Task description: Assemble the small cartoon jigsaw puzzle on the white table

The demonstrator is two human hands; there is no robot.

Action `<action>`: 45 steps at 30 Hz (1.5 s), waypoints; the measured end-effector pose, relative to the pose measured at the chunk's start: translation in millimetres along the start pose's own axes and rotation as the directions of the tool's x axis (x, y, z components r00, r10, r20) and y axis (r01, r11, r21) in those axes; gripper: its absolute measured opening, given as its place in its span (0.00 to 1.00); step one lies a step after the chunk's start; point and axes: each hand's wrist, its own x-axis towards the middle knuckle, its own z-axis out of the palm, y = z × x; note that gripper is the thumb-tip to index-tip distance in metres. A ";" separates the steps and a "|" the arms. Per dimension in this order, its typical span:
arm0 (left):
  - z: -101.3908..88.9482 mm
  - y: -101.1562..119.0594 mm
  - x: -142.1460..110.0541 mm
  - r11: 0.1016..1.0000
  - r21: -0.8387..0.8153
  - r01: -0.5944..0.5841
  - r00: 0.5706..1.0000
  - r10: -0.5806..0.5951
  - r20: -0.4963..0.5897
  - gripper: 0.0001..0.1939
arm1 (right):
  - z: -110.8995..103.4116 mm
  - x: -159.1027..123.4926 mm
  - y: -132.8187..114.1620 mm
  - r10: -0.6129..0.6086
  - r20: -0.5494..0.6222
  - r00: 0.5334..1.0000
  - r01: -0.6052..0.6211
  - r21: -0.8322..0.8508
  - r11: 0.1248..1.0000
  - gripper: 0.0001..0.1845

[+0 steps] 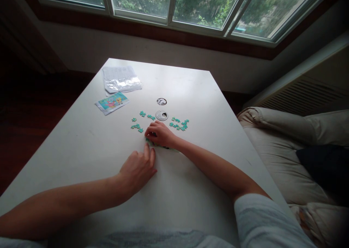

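Observation:
My right hand (160, 133) is bent over the partly joined jigsaw puzzle (149, 142), its thumb and fingers pinched at the upper left corner. What sits between those fingertips is hidden, and the hand and forearm cover much of the puzzle. My left hand (140, 166) lies on the table with fingers stretched out, the index fingertip at the puzzle's lower left edge. Loose green puzzle pieces (137, 127) are scattered left of my right hand. To its right is another group of green puzzle pieces (180, 124).
On the white table (81, 161), two round inset metal fittings (161, 115) lie beyond my right hand. A colourful cartoon picture card (112, 102) and a clear plastic bag with paper (121, 79) lie at the far left. A beige sofa (280, 161) stands on the right.

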 end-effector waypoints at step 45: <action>58.8 -156.5 88.0 0.904 -0.421 0.070 0.834 -0.284 -0.473 0.21 | -50.3 -15.7 67.8 0.283 -0.307 0.909 -0.279 0.056 0.959 0.07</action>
